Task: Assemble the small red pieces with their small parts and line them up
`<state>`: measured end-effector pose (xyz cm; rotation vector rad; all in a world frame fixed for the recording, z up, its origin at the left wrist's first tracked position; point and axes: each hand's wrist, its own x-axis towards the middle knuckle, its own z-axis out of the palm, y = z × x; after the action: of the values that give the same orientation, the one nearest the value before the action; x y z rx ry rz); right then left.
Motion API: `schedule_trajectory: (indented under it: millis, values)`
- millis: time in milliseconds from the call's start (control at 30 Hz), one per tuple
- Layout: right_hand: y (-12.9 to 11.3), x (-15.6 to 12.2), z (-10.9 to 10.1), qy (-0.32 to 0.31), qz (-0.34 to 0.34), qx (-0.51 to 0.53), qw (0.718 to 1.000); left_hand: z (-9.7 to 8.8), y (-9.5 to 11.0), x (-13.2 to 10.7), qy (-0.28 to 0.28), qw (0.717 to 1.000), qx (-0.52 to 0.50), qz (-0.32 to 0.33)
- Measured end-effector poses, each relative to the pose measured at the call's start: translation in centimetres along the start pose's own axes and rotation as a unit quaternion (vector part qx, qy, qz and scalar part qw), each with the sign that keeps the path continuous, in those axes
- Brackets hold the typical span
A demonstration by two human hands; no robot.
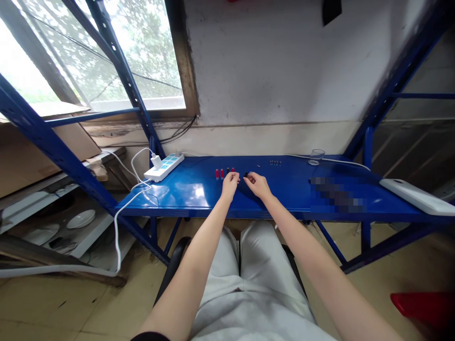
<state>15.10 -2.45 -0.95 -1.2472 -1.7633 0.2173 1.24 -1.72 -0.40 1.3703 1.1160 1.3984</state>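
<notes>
The right hand (255, 183) pinches a small black piece (245, 174) at its ten o'clock, while the left hand (231, 181) — fingers curled, contents impossible to tell — sits so near the red cylinders (217, 174) at its ten o'clock that a brush could scatter them.

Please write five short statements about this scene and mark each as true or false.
1. The right hand has a small black piece at its fingertips. True.
2. The hands touch each other. False: a gap separates the left hand from the right.
3. The power strip is left of both hands. True.
4. The glass stands left of the hands. False: the glass stands right of them.
5. A white plug sits in the power strip. True.
</notes>
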Motion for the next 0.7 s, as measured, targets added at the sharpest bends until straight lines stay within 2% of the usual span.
schedule_trajectory:
  millis: [100,233,367,467,700]
  values:
    - [0.8,0.7,-0.3,0.044,0.068,0.055,0.995,-0.1,-0.1,0.0,0.001,1.000,0.012,-0.007]
    - [3.3,2.7,-0.9,0.040,0.171,0.090,0.980,-0.1,-0.6,0.2,-0.021,0.999,0.026,-0.002]
    - [6.2,4.7,-1.2,0.020,0.183,0.001,0.983,0.0,-1.2,0.5,-0.029,0.999,0.038,0.004]
    - [7.5,5.7,-1.1,0.009,0.179,-0.084,0.980,0.0,-1.4,0.6,-0.034,0.998,0.044,0.011]
    - [7.2,6.8,-0.5,-0.024,0.222,-0.171,0.960,0.0,-1.6,0.6,-0.043,0.997,0.057,0.013]
